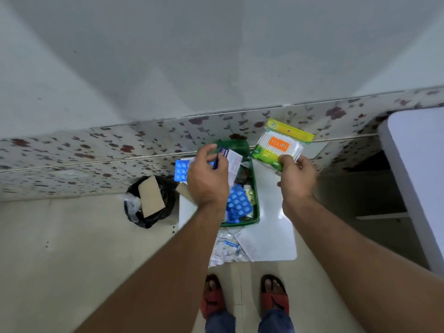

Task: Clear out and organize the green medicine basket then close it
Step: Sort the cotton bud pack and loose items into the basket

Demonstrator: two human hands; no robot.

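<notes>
The green medicine basket sits open on a small white table, its lid tipped up at the far end. Blue blister packs, a small bottle and papers lie inside. My left hand hovers over the basket's left side, gripping a dark blue medicine box with a white leaflet. My right hand holds a green and yellow pack of cotton buds up to the right of the basket. A blue blister strip shows beyond my left hand.
A bin lined with a black bag holding cardboard stands on the floor left of the table. Silver blister strips and a white sheet lie at the table's near edge. A white surface juts in at the right. My sandalled feet are below.
</notes>
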